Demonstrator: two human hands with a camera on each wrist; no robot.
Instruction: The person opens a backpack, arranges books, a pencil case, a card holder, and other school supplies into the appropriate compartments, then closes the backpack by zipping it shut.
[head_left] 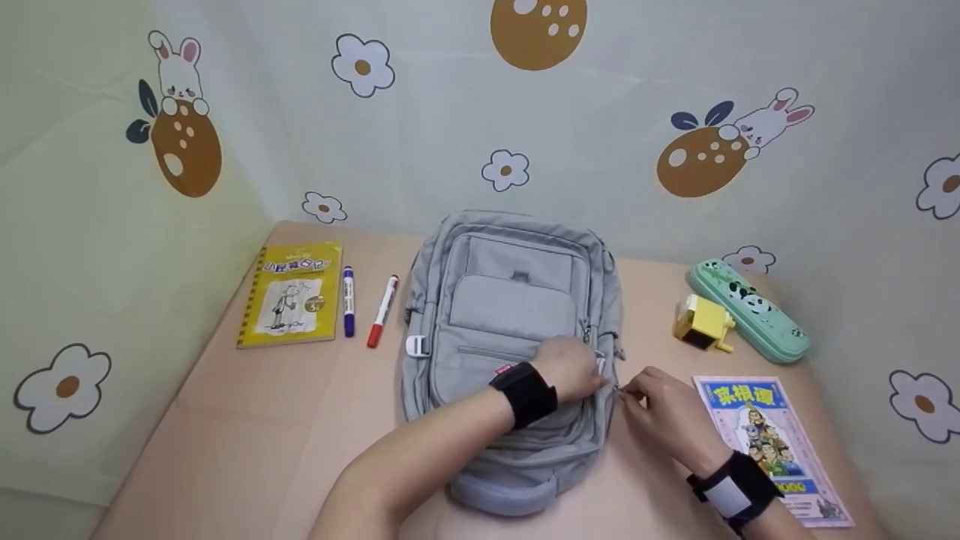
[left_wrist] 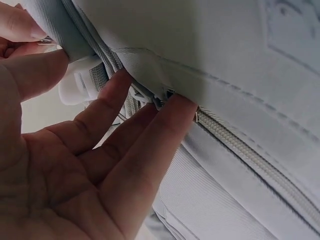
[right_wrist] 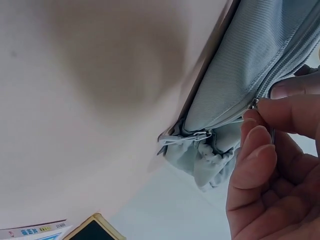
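A grey backpack (head_left: 517,307) lies flat with its front side up. My left hand (head_left: 571,367) is at its right side; in the left wrist view, its thumb and fingers (left_wrist: 145,160) hold the fabric edge beside a zipper (left_wrist: 250,155). Close by, my right hand (head_left: 664,409) pinches a small metal zipper pull between thumb and forefinger at the bag's right edge. The right wrist view shows this pinch (right_wrist: 280,150) at the end of a zipper seam, the pull mostly covered by the fingertips. Another zipper pull (right_wrist: 200,136) hangs lower on the bag.
Left of the bag lie a yellow book (head_left: 291,296), a blue-capped marker (head_left: 349,300) and a red-capped marker (head_left: 382,311). To the right are a yellow pencil sharpener (head_left: 702,322), a green panda pencil case (head_left: 750,309) and a blue-and-pink booklet (head_left: 765,427), partly under the right forearm.
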